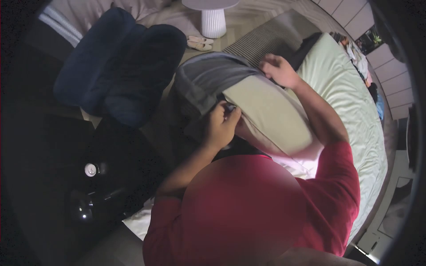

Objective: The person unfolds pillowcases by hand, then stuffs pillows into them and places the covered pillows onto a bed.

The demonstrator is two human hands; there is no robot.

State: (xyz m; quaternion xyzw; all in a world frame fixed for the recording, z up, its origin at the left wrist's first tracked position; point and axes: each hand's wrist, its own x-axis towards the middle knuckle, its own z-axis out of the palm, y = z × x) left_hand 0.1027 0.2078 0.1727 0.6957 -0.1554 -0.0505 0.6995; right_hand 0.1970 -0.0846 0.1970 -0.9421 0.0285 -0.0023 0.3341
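A beige cushion [270, 113] lies slantwise in front of me, its near end against the pale bed. Grey fabric, apparently a cover [208, 73], is drawn over its far end. My left hand [222, 124] is closed in a pinch on the cover's edge at the cushion's left side, with a small dark bit showing between thumb and fingers. On the right side, my right hand [280, 71] has its fingers curled at the cover's other edge, slightly blurred. The undersides of the cushion and cover are hidden.
A bed with a pale green sheet [341, 93] runs along the right. Left stand a dark blue armchair [120, 66] and a dark table with a small white round item [90, 170]. Beyond are a striped rug [275, 37], beige shoes [199, 43] and a white pedestal table [214, 22].
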